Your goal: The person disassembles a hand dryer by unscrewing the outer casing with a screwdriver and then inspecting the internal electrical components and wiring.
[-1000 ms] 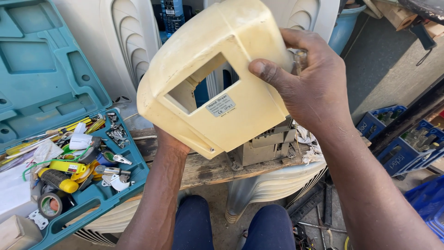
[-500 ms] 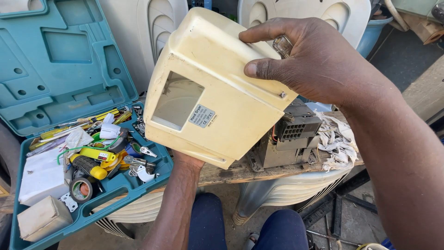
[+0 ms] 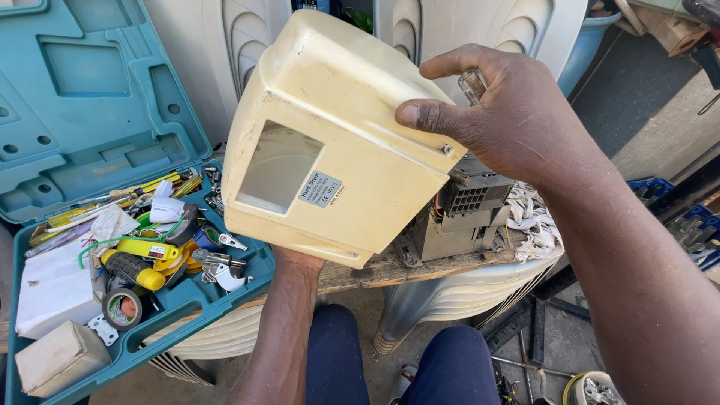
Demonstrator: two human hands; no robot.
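A cream plastic housing cover (image 3: 337,142) with a square cut-out and a small label is held up in front of me. My right hand (image 3: 502,120) grips its upper right edge, thumb on the front face, and also pinches a clear-handled tool (image 3: 472,84) against it. My left hand is hidden behind the cover; only its wrist (image 3: 296,262) shows beneath, supporting the cover from below. Behind the cover, a grey inner unit (image 3: 461,217) with a vent grille and wires sits on a wooden board (image 3: 360,274).
An open teal tool case (image 3: 90,127) at the left holds screwdrivers, tape, a white box and small parts. A crumpled rag (image 3: 534,221) lies beside the inner unit. White plastic chairs stand behind and below. Blue crates (image 3: 675,210) and metal scraps lie at right.
The cover has been turned and tilted between my hands, so that its cut-out side now faces left and the inner unit shows more beneath it.
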